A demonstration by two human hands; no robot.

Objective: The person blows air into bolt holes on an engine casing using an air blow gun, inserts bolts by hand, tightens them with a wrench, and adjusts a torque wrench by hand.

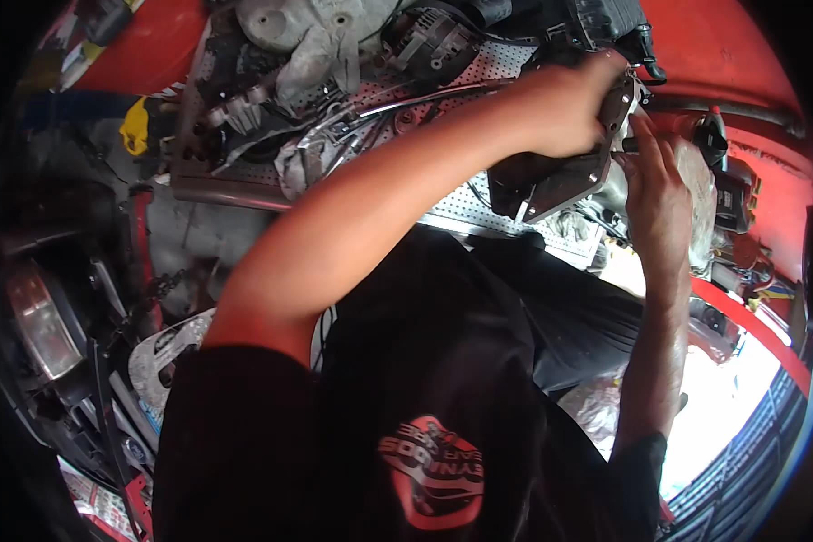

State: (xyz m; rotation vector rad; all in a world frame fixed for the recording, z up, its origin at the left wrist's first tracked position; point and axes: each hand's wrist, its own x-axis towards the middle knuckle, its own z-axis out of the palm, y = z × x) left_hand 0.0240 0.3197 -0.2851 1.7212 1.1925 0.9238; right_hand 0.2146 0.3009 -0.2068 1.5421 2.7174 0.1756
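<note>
A dark, pan-like metal part (565, 183) with a flange and several silver bolts or bolt holes lies against a lighter metal casing at the upper right. My left hand (574, 107) is over the part's upper side, blurred by motion. Its fingers curl at the flange's far end, and whatever they grip is hidden. On the other side of the flange is my right hand (659, 181), its fingers bent in towards the casing. A short dark piece shows by those fingertips, too small to name.
A perforated metal bench (479, 203) holds an alternator (432, 45), a large grey cover (312, 23) and several loose tools and parts. Red panels rise behind it. A yellow object (134, 126) hangs at the left, above a headlight (43, 321). A red curved bar (754, 330) crosses the right side.
</note>
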